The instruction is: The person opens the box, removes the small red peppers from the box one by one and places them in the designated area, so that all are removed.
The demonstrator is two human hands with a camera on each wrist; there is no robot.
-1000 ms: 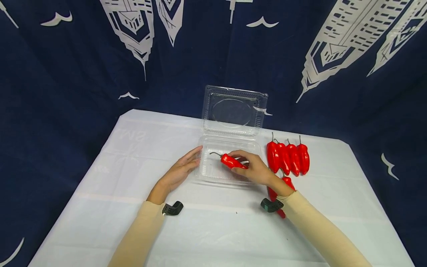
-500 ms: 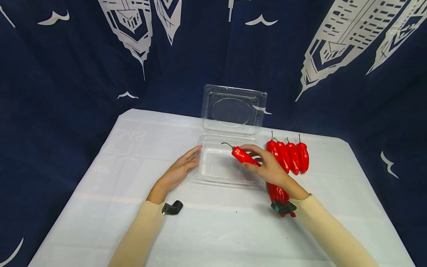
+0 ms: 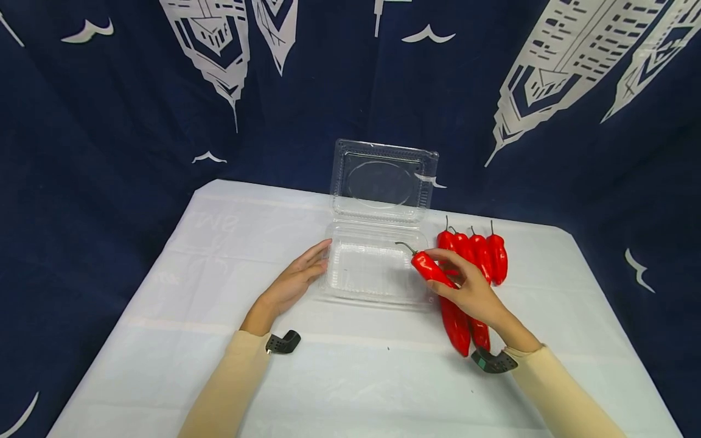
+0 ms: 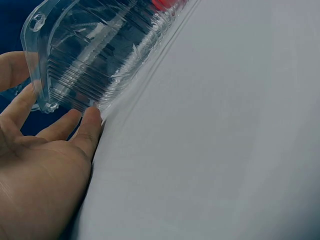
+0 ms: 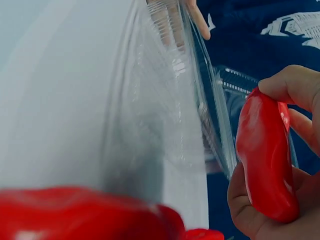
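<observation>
My right hand (image 3: 465,289) grips a glossy red pepper (image 3: 429,266) with a thin green stem, between thumb and fingers. It holds the pepper above the right edge of a clear plastic clamshell container (image 3: 364,298), whose lid (image 3: 383,182) stands raised at the back. In the right wrist view, the held pepper (image 5: 267,155) hangs from the fingers. My left hand (image 3: 292,283) touches the container's left side with fairly straight fingers. The left wrist view shows fingertips (image 4: 91,117) against its ribbed wall. No pepper is visible inside the container.
Several red peppers (image 3: 497,258) lie in a row right of the container, stems pointing back. More peppers (image 3: 454,325) lie nearer, partly under my right hand. A white cloth (image 3: 339,377) covers the table; a dark blue printed curtain (image 3: 306,115) hangs behind it.
My right hand has moved right with the pepper, from over the container's middle to its right edge and the loose peppers. The left hand has stayed at the container's side.
</observation>
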